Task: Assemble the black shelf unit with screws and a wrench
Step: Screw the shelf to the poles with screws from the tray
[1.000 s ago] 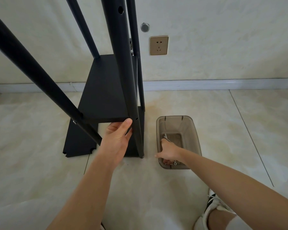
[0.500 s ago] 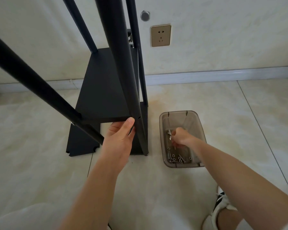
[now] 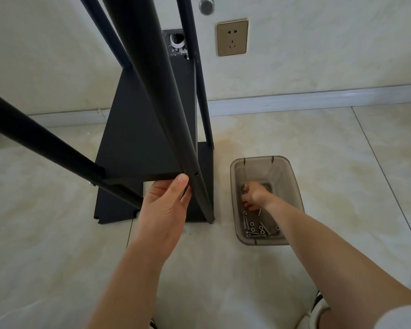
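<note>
Left hand (image 3: 163, 210) grips shelf (image 3: 140, 138); right hand (image 3: 255, 195) in screw bin (image 3: 292, 176).

We see soft, even daylight with no hard shadows — only faint shade beneath the black shelf unit (image 3: 150, 129). The baseboard (image 3: 318, 96) at two o'clock shows a pale sheen, and wide-angle distortion bends lines near the edges — focus stays fairly sharp.

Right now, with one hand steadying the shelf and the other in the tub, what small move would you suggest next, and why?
Probably lift one silver screw out of the translucent plastic tub with the right hand and bring it to the open hole in the black metal post, since the left hand holds the black shelf board level there.
</note>
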